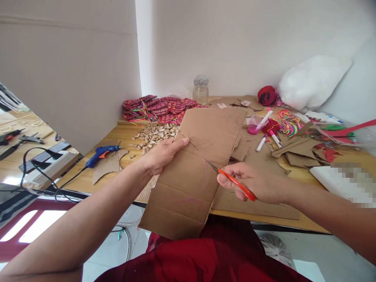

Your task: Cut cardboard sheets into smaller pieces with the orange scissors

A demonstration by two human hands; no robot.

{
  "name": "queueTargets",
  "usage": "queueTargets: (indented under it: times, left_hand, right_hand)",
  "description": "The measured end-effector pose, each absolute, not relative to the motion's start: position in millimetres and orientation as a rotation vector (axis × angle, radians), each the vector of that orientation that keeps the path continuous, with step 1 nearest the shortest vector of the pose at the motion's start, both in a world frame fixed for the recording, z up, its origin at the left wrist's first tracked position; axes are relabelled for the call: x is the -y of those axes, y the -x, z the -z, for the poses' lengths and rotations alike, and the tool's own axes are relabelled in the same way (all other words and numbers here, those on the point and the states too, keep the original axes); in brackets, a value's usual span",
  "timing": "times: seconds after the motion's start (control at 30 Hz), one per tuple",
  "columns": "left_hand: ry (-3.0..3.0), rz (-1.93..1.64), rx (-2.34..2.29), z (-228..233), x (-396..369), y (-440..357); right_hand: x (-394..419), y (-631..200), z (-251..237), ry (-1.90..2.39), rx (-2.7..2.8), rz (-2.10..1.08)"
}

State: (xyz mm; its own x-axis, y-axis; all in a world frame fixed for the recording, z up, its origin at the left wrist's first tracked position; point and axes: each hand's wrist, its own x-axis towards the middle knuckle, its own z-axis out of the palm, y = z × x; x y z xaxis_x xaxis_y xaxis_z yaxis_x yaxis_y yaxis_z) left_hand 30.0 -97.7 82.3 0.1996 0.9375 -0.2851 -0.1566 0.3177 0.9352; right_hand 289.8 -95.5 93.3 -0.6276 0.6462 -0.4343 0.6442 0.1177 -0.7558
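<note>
A large piece of brown cardboard (188, 188) tilts over the table's front edge, its lower end above my lap. My left hand (164, 154) grips its left edge, thumb on the face and the other fingers hidden behind. A short cut or tear runs across the face near that thumb. In my right hand (239, 180) are scissors with orange handles (235, 182). Their dark pointed blades look closed, and the tip lies over the middle of the cardboard; whether it touches, I cannot tell.
A blue glue gun (101, 154) with its cord lies left, near a power strip (49, 168). Behind are seed-like pieces (158, 135), patterned red bundles (164, 107) and a glass jar (201, 92). Right stand markers (264, 119), cardboard scraps (305, 150) and a white stuffing bag (314, 80).
</note>
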Motion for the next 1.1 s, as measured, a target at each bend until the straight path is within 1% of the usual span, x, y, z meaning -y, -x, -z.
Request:
queueTargets:
  times: [0.23, 0.57, 0.73, 1.1]
  left_hand:
    - [-0.938, -0.930, -1.090, -86, 98, -39]
    - [-0.933, -0.923, -1.124, -84, 92, -42]
    - [-0.935, -0.921, -1.112, -84, 90, -43]
    - [-0.951, -0.927, -1.078, -77, 85, -39]
  right_hand:
    - [90, -294, -95, 1.353, 2.338, -1.587]
    - [87, -290, -77, 1.276, 2.407, -1.327]
    - [86, -290, -75, 1.288, 2.432, -1.289]
    - [89, -293, -77, 1.317, 2.320, -1.446]
